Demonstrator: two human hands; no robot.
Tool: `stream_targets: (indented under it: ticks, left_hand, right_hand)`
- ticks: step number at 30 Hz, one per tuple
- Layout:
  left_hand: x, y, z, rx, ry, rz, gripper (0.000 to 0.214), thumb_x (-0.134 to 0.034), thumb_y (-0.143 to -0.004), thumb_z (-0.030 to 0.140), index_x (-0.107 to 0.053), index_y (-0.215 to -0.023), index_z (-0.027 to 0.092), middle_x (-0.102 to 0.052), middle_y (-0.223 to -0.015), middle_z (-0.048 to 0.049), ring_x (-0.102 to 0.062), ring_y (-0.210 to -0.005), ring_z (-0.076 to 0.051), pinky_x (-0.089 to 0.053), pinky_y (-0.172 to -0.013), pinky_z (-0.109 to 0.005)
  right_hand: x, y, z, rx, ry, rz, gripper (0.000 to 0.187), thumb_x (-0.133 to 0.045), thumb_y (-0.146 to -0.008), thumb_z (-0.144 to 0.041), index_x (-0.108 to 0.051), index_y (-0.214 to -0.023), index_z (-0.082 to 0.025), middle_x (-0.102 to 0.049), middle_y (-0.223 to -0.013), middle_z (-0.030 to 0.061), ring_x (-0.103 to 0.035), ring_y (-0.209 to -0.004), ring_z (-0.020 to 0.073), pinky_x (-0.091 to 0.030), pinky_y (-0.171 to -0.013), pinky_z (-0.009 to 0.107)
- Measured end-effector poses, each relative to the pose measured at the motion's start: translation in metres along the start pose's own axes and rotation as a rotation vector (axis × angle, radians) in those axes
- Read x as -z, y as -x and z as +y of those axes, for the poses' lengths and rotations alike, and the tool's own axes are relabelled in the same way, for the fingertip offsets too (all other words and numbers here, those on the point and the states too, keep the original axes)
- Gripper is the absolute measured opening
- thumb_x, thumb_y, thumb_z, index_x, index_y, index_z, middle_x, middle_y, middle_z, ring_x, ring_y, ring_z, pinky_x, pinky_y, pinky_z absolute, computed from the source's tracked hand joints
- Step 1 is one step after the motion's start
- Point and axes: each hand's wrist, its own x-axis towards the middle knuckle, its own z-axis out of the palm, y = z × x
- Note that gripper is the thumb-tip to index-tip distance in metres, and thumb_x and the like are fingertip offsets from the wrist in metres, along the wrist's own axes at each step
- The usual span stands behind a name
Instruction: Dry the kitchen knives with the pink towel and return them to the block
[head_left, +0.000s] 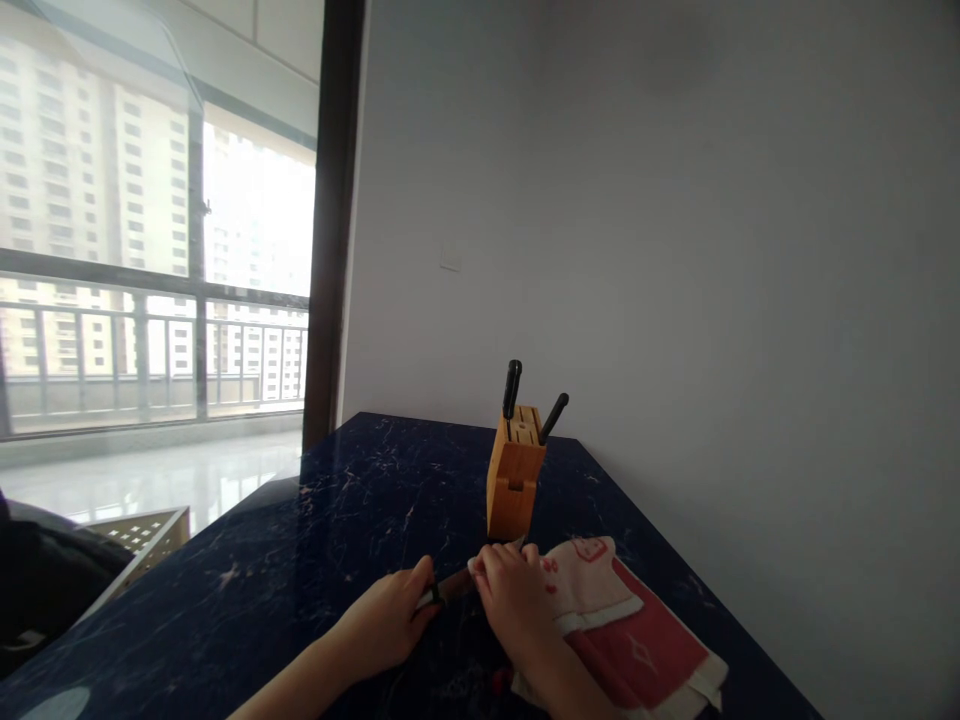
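Head view: a kitchen knife is being held low over the near part of a polished dark blue tabletop, its narrow length lying between the two hands. Its slim, dark handle end is being gripped by the left hand, which is being curled closed around it. The far portion, with its brownish sheen, is being covered by the right hand, closed and bunched rather than spread. A pale scrap of fabric is being shown at that hand, though whether it is being pinched cannot be told. Just to the right, a folded towel of soft pink and red cloth with cream edges is being pressed against by the right wrist. Farther off, a slab-sided, honey-coloured bamboo knife block is being stood upright on the pale-veined surface, with two black knife handles being angled out of its slots. The tabletop is being bordered on the right by a smooth grey wall, while a metal balcony railing is being seen through tall glass on the far left.
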Motion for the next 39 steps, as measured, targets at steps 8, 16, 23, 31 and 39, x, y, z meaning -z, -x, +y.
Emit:
stream_targets:
  ticks: [8, 16, 23, 31, 39]
  left_hand:
    - [-0.004, 0.0, -0.003, -0.036, -0.042, 0.024, 0.008, -0.041, -0.082, 0.029, -0.039, -0.089, 0.024, -0.063, -0.086, -0.0012, -0.06, -0.079, -0.02, -0.035, -0.061, -0.025]
    - [-0.006, -0.002, -0.003, -0.04, -0.129, 0.035, 0.008, -0.04, -0.082, 0.029, -0.039, -0.087, 0.023, -0.064, -0.083, -0.0015, -0.06, -0.075, -0.021, -0.034, -0.058, -0.027]
    - [-0.006, 0.0, -0.002, -0.071, -0.129, 0.045, 0.01, -0.04, -0.079, 0.023, -0.038, -0.089, 0.023, -0.063, -0.083, -0.0021, -0.06, -0.076, -0.021, -0.035, -0.06, -0.027]
    - [-0.003, -0.001, 0.001, -0.059, -0.093, 0.021, 0.009, -0.04, -0.082, 0.025, -0.037, -0.09, 0.023, -0.064, -0.087, -0.0019, -0.061, -0.08, -0.02, -0.037, -0.062, -0.026]
    - [-0.001, 0.001, 0.002, -0.079, -0.093, 0.03, 0.008, -0.039, -0.083, 0.028, -0.038, -0.088, 0.023, -0.064, -0.085, -0.0018, -0.061, -0.077, -0.02, -0.036, -0.061, -0.026]
  right_hand:
    - [-0.005, 0.005, -0.034, -0.017, -0.098, -0.046, 0.019, -0.041, -0.083, -0.011, -0.055, -0.079, -0.023, -0.061, -0.082, -0.002, -0.051, -0.079, 0.0165, -0.023, -0.074, 0.033]
    - [-0.016, 0.006, -0.034, 0.017, -0.056, -0.042, 0.023, -0.038, -0.085, -0.014, -0.057, -0.074, -0.022, -0.062, -0.077, 0.0003, -0.051, -0.077, 0.0182, -0.023, -0.073, 0.035]
    - [-0.014, 0.006, -0.035, 0.003, -0.037, -0.046, 0.022, -0.039, -0.085, -0.014, -0.057, -0.078, -0.022, -0.062, -0.081, 0.0017, -0.051, -0.078, 0.0185, -0.025, -0.072, 0.034]
    - [-0.012, 0.005, -0.035, -0.026, -0.032, -0.039, 0.023, -0.037, -0.087, -0.016, -0.057, -0.078, -0.023, -0.062, -0.082, 0.0007, -0.051, -0.079, 0.0187, -0.025, -0.072, 0.034]
    - [-0.01, 0.005, -0.035, -0.009, -0.065, -0.048, 0.024, -0.037, -0.087, -0.016, -0.057, -0.077, -0.023, -0.062, -0.081, -0.001, -0.05, -0.079, 0.0168, -0.024, -0.072, 0.033]
